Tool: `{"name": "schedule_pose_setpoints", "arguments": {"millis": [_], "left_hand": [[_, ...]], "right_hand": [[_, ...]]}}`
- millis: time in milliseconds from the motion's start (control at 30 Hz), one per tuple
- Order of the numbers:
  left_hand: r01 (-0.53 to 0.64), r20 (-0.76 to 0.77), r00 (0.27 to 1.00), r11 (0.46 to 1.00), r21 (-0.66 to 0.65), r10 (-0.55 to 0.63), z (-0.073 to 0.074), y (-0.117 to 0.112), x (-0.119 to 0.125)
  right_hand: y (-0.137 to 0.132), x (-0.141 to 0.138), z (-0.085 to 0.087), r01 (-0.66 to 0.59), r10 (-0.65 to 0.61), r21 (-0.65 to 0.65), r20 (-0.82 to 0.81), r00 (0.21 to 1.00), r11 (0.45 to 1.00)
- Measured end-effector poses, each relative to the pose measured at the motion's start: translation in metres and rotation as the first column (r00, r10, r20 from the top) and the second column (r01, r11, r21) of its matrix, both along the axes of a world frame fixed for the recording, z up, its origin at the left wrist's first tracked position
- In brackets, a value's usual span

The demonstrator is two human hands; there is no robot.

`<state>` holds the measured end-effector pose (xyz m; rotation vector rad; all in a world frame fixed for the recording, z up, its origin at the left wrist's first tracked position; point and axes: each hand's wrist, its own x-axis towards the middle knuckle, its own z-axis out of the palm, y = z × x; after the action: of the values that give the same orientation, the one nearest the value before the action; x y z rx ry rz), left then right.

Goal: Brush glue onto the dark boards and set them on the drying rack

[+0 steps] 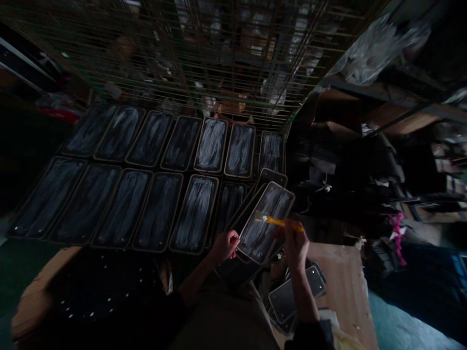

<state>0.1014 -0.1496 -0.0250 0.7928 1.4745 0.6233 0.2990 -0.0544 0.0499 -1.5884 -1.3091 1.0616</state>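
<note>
My right hand (297, 245) grips a brush (277, 221) with an orange-yellow handle. Its pale bristles are at the face of a dark rectangular panel (272, 206) with rounded corners and a light rim. Whitish streaks cover that panel, which is tilted in front of me. The fingers of my left hand (225, 244) are closed on the panel's lower left edge. Under and behind it lie more dark panels (273, 177), partly hidden.
Two rows of similar streaked panels (195, 214) spread to the left. A wire mesh cage (233, 63) stands behind them. More panels (292, 296) lie on a wooden board (343, 287) at lower right. A black item with shiny dots (105, 287) sits at lower left.
</note>
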Motion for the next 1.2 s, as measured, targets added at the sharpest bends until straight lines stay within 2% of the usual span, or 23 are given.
{"name": "schedule_pose_setpoints", "arguments": {"millis": [100, 267, 400, 500, 667, 833, 967, 1067, 1133, 1200], "left_hand": [[0.024, -0.022, 0.999, 1.0, -0.005, -0.024, 0.0, 0.0, 0.0], [0.042, -0.049, 0.998, 0.999, -0.015, -0.042, 0.003, 0.002, 0.0], [0.021, -0.065, 0.998, 1.0, -0.01, -0.021, 0.004, 0.002, 0.002], [0.007, -0.068, 0.998, 0.999, -0.031, -0.01, 0.004, 0.001, 0.004], [-0.011, -0.058, 0.998, 1.0, -0.013, 0.01, 0.007, 0.001, 0.005], [-0.012, -0.051, 0.999, 1.0, 0.007, 0.013, 0.006, 0.0, 0.005], [0.002, -0.096, 0.995, 1.0, -0.006, -0.002, 0.002, -0.001, 0.006], [0.01, -0.117, 0.993, 1.0, 0.002, -0.01, 0.004, -0.001, 0.007], [-0.001, -0.109, 0.994, 1.0, 0.009, 0.002, 0.007, -0.001, 0.007], [-0.013, -0.097, 0.995, 1.0, 0.013, 0.014, 0.009, -0.001, 0.007]], "right_hand": [[0.005, -0.004, -0.016, -0.007, 0.006, -0.024, -0.051, 0.999, 1.0], [0.057, -0.003, -0.04, 0.143, -0.133, 0.082, -0.108, 0.985, 0.986], [0.088, -0.004, -0.043, 0.199, -0.187, 0.174, -0.083, 0.979, 0.964], [0.096, -0.005, -0.042, 0.205, -0.203, 0.227, -0.034, 0.979, 0.952], [0.077, 0.002, -0.037, 0.096, -0.123, 0.232, 0.104, 0.987, 0.968], [0.049, 0.013, -0.022, 0.102, -0.145, 0.201, 0.213, 0.966, 0.974], [0.054, 0.014, -0.013, 0.026, -0.096, 0.241, 0.283, 0.954, 0.97], [0.052, 0.016, -0.012, -0.032, -0.037, 0.213, 0.315, 0.948, 0.976], [0.036, 0.019, -0.011, -0.029, -0.038, 0.186, 0.35, 0.936, 0.982], [0.006, 0.021, -0.008, -0.028, -0.026, 0.134, 0.387, 0.922, 0.991]]}}
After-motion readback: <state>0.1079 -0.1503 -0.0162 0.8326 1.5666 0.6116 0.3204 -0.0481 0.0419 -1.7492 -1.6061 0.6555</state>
